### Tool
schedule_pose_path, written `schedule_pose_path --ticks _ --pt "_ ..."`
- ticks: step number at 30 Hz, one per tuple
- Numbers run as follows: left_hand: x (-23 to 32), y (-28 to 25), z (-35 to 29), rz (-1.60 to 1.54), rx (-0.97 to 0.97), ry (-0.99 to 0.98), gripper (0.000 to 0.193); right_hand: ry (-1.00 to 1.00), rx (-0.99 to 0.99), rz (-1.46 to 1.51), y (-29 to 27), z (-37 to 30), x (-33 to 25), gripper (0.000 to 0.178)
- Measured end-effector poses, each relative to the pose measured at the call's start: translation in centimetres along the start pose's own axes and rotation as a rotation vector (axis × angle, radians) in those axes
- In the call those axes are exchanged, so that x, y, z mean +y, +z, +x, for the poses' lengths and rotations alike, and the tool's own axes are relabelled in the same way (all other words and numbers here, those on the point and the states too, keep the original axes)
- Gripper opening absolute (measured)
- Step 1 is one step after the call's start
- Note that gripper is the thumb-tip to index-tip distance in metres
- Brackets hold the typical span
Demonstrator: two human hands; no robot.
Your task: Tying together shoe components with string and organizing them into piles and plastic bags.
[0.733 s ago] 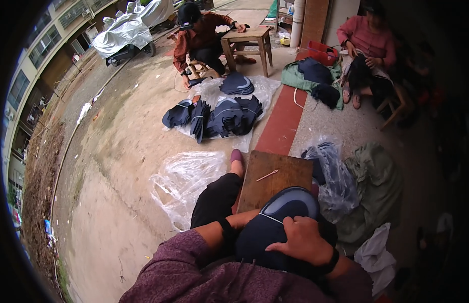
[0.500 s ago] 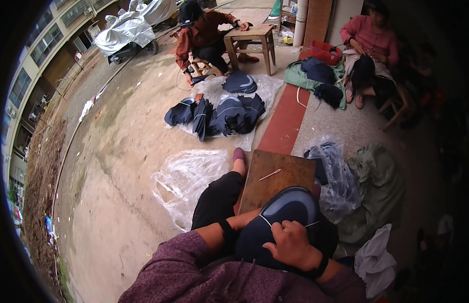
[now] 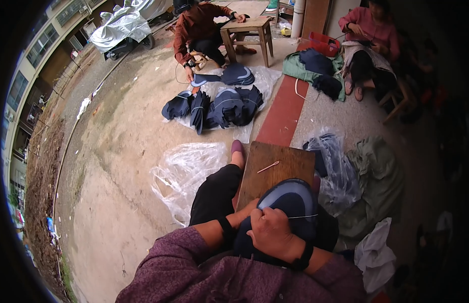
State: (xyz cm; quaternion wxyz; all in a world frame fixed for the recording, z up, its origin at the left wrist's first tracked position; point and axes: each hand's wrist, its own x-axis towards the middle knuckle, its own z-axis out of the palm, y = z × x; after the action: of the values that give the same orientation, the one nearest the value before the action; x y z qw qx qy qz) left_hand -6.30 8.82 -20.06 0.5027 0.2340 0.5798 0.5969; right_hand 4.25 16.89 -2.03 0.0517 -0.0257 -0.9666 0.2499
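A bundle of dark navy cut pieces (image 3: pixel 300 222), the top one with a curved grey-blue band, lies on my lap against the wooden board. Across it runs a thin white string (image 3: pixel 303 216). My right hand (image 3: pixel 272 232) is closed over the bundle's left side, its fingers pinched where the string ends from sight. My left hand (image 3: pixel 248 209) reaches in at the left edge of the bundle, right beside the other hand. Its fingers are hidden behind the right hand and the pieces.
On the wooden board (image 3: pixel 269 151) lies a small pale hooked tool (image 3: pixel 268 166). Clear plastic (image 3: pixel 186 169) spreads at left; a plastic bag of navy pieces (image 3: pixel 338 171) and a green sack (image 3: pixel 378 182) are at right. Navy bundles (image 3: pixel 229 106) lie ahead, near two seated people.
My right hand has moved left, closing over the string next to my left hand. The person ahead at left now has a navy piece with its pale band showing on the sheet.
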Motion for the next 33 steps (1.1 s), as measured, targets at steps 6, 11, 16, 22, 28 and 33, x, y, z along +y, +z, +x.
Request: schedule_pose_path --ticks 6,11,16,22,28,33 --pt "-1.9 -0.9 0.8 0.095 -0.081 0.023 0.023 0.061 0.046 0.113 0.2 1.7 -0.2 0.042" --pt "-2.8 -1.8 1.4 0.196 -0.165 0.054 0.022 0.108 -0.032 0.055 0.8 2.0 0.1 0.041" --pt "-3.1 -3.0 1.5 0.293 -0.234 0.084 0.022 0.044 0.022 0.013 1.5 1.2 -0.2 0.033" --pt "8.5 -1.7 -1.6 0.227 -0.297 -0.497 0.024 -0.034 0.013 -0.097 4.2 -0.2 1.6 0.019" --pt "9.2 -3.0 -5.0 0.128 -0.361 -0.54 0.034 -0.129 0.146 -0.008 4.5 -0.6 2.7 0.021" --pt "9.2 -2.9 -5.5 0.074 -0.356 -0.582 0.038 -0.054 0.231 -0.004 2.4 -2.4 2.7 0.03"
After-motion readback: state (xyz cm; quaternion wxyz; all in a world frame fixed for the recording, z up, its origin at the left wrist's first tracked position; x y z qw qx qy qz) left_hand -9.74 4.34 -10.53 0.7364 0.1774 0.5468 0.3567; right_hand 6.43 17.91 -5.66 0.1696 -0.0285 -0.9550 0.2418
